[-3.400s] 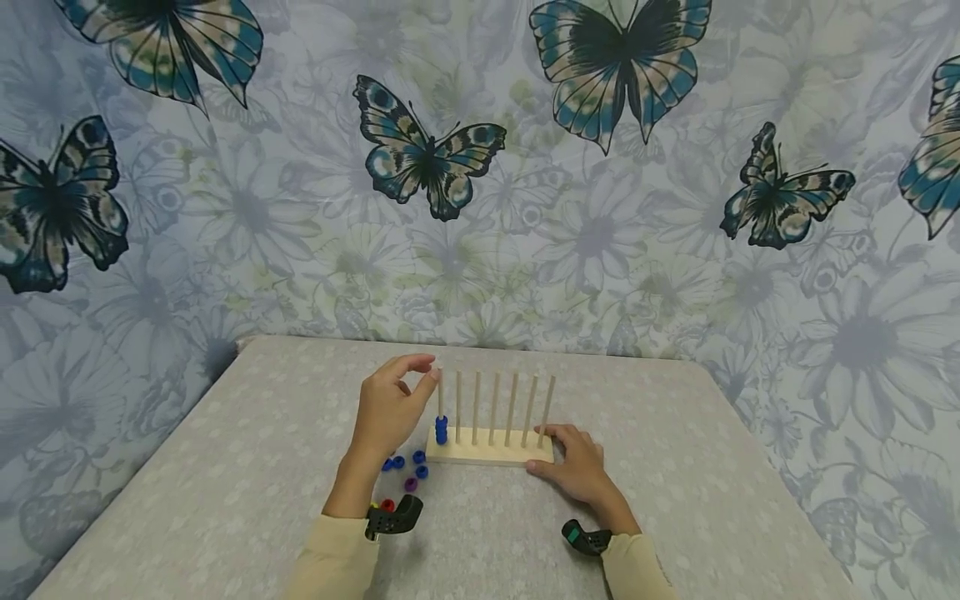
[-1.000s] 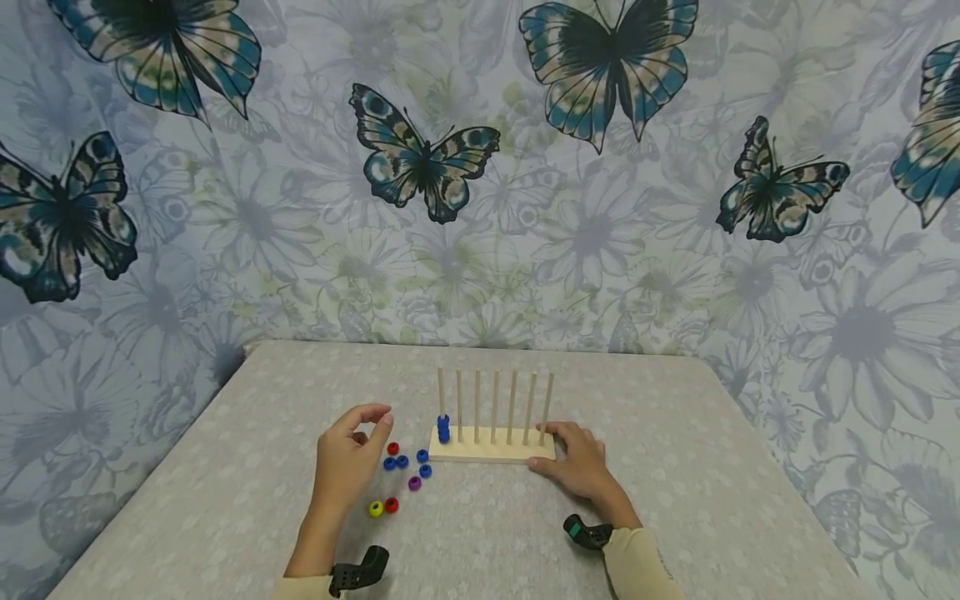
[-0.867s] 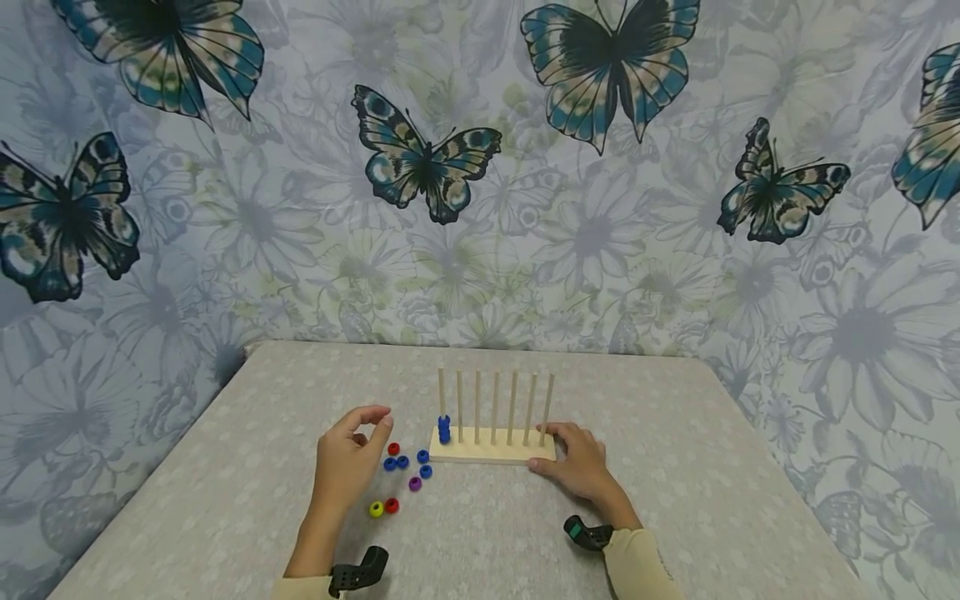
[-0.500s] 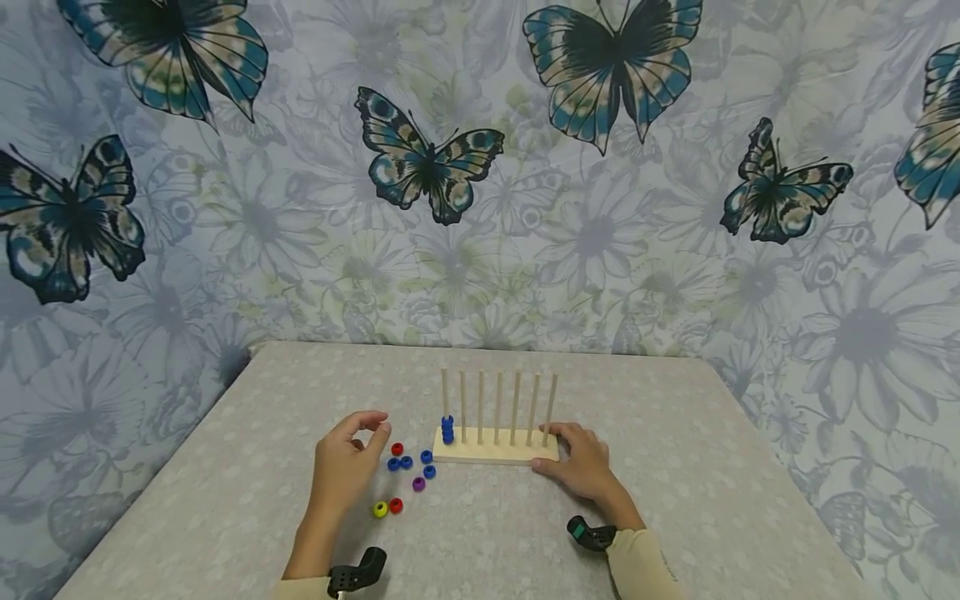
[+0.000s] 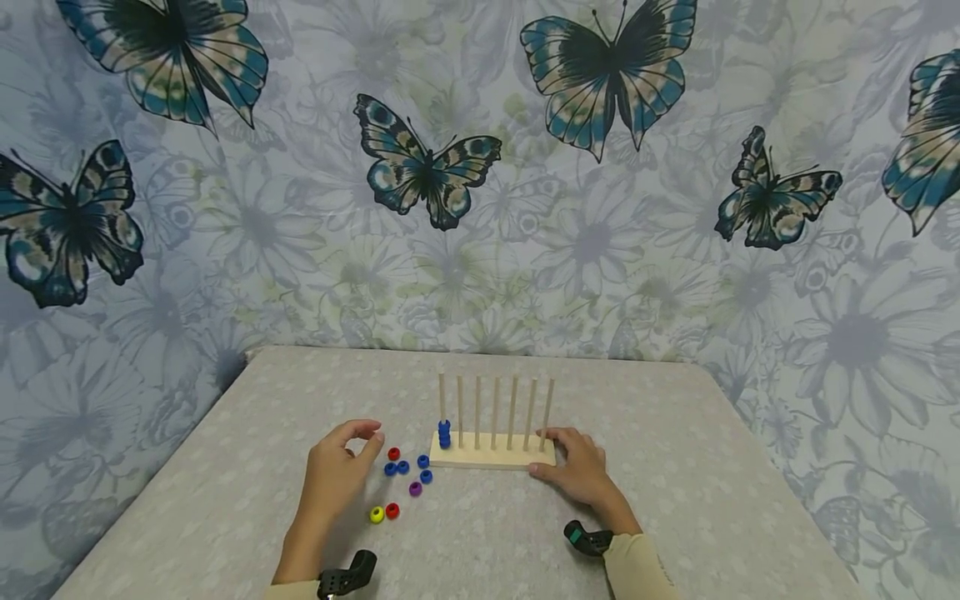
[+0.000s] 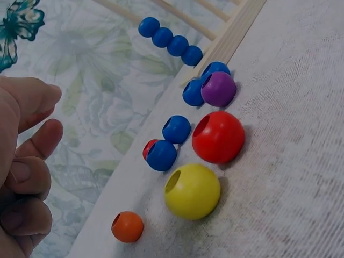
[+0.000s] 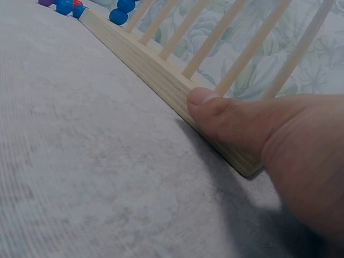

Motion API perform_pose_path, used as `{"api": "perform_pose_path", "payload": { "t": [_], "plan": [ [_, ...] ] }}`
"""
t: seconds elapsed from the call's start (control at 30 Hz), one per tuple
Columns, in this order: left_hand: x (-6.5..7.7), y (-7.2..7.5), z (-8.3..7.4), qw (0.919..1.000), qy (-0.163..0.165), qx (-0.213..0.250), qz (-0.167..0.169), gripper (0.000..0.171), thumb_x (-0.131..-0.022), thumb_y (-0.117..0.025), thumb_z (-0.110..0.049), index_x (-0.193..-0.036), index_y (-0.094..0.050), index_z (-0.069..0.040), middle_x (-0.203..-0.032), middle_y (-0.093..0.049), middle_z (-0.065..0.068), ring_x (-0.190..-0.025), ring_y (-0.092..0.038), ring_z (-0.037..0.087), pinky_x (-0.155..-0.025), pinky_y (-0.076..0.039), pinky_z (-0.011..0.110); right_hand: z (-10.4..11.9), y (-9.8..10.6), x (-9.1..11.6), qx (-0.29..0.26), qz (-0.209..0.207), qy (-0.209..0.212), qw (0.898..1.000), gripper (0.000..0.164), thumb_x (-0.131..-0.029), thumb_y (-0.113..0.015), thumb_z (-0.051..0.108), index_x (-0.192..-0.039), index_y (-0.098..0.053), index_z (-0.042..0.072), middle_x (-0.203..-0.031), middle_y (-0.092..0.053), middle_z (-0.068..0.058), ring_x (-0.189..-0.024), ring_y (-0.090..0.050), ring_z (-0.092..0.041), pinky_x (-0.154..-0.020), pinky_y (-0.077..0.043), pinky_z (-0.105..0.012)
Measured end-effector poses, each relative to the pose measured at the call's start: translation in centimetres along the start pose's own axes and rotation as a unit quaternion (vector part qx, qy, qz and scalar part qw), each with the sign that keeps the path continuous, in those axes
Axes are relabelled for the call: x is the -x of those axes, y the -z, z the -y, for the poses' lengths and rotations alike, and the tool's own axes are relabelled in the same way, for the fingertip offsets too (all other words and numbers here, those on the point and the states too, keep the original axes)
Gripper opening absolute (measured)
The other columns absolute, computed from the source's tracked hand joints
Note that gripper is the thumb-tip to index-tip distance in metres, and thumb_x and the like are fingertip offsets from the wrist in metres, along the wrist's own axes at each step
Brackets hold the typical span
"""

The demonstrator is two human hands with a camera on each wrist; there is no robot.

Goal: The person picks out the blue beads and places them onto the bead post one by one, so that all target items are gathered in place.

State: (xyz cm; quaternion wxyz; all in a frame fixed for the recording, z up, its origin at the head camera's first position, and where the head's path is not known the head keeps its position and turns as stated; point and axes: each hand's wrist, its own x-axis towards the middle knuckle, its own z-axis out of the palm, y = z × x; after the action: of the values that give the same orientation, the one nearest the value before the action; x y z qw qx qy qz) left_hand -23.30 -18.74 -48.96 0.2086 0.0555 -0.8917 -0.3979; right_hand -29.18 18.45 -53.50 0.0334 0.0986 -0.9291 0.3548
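Observation:
A wooden peg stand (image 5: 491,454) with a row of upright dowels rests on the table. Several blue beads (image 5: 445,435) are stacked on its leftmost dowel. My right hand (image 5: 577,467) grips the stand's right end, thumb on the front edge and fingers behind. Left of the loose beads, my left hand (image 5: 337,471) hovers with loosely bent fingers; in the left wrist view nothing sits between thumb and index finger. Loose beads lie between that hand and the stand: several blue, a purple bead (image 5: 416,489), a yellow bead (image 5: 377,515), red ones (image 5: 392,511) and an orange bead (image 6: 128,227).
A pale patterned cloth covers the table (image 5: 660,433). Behind the table's far edge rises a wall (image 5: 585,275) with butterfly and flower prints. Black devices are strapped to both wrists, the left wrist device (image 5: 347,575) and the right wrist device (image 5: 588,539).
My left hand has come away from the top of the leftmost dowel, down and to the left, then drifted slightly further left. My right hand keeps its grip on the stand.

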Motion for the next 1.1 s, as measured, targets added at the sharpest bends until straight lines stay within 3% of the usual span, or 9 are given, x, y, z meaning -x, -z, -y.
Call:
{"api": "perform_pose_path", "payload": {
  "t": [0.23, 0.37, 0.5, 0.63, 0.83, 1.1],
  "plan": [
    [-0.06, 0.26, 0.44, 0.9976, 0.025, -0.02, 0.061, 0.027, -0.096, -0.068, -0.034, -0.12, -0.069, -0.021, -0.112, -0.072, 0.0, -0.102, -0.064, 0.022, -0.084, -0.053, 0.039, 0.2, -0.08, 0.17, -0.001, 0.002, -0.001, 1.0, 0.062, -0.077, -0.081, 0.055, -0.131, -0.062, 0.03, -0.136, -0.059, 0.001, -0.121, -0.048, -0.024, -0.094, -0.029, -0.048],
    [-0.14, 0.26, 0.63, 0.9945, 0.023, -0.04, 0.094, 0.029, -0.094, -0.069, -0.031, -0.121, -0.069, -0.02, -0.112, -0.073, 0.002, -0.087, -0.061, 0.019, -0.072, -0.05, 0.033, 0.24, -0.13, 0.26, -0.001, 0.002, -0.001, 1.0, 0.062, -0.077, -0.081, 0.054, -0.131, -0.062, 0.029, -0.136, -0.058, 0.0, -0.121, -0.048, -0.024, -0.094, -0.029, -0.048],
    [-0.07, 0.12, 0.74, 0.9929, 0.023, -0.051, 0.105, 0.03, -0.094, -0.07, -0.031, -0.122, -0.069, -0.021, -0.113, -0.072, 0.001, -0.084, -0.059, 0.017, -0.069, -0.048, 0.03, 0.12, -0.14, 0.27, -0.001, 0.002, -0.002, 1.0, 0.062, -0.077, -0.081, 0.055, -0.131, -0.061, 0.03, -0.136, -0.058, 0.001, -0.121, -0.048, -0.024, -0.095, -0.029, -0.049],
    [-0.08, -0.05, 0.62, 0.9918, 0.025, -0.061, 0.11, 0.031, -0.094, -0.07, -0.033, -0.122, -0.069, -0.021, -0.113, -0.072, 0.001, -0.097, -0.063, 0.021, -0.08, -0.054, 0.041, 0.02, -0.04, 0.23, -0.001, 0.003, -0.002, 1.0, 0.062, -0.077, -0.081, 0.055, -0.131, -0.061, 0.03, -0.136, -0.058, 0.001, -0.121, -0.048, -0.024, -0.097, -0.028, -0.05],
    [-0.21, -0.14, 0.38, 0.9884, 0.026, -0.068, 0.133, 0.032, -0.092, -0.072, -0.032, -0.122, -0.07, -0.02, -0.115, -0.071, 0.003, -0.111, -0.064, 0.027, -0.091, -0.051, 0.054, -0.13, 0.05, -0.12, -0.001, 0.0, 0.007, 1.0, 0.063, -0.078, -0.08, 0.056, -0.132, -0.061, 0.03, -0.137, -0.058, 0.0, -0.121, -0.048, -0.025, -0.095, -0.029, -0.049],
    [-0.2, -0.54, 0.96, 0.985, 0.01, -0.086, 0.149, 0.032, -0.087, -0.078, -0.03, -0.117, -0.072, -0.022, -0.111, -0.072, 0.001, -0.111, -0.065, 0.026, -0.094, -0.051, 0.053, -0.21, 0.03, -0.09, 0.0, 0.002, -0.001, 1.0, 0.063, -0.077, -0.081, 0.056, -0.131, -0.061, 0.03, -0.138, -0.058, 0.0, -0.122, -0.048, -0.025, -0.093, -0.029, -0.048]
  ]
}}
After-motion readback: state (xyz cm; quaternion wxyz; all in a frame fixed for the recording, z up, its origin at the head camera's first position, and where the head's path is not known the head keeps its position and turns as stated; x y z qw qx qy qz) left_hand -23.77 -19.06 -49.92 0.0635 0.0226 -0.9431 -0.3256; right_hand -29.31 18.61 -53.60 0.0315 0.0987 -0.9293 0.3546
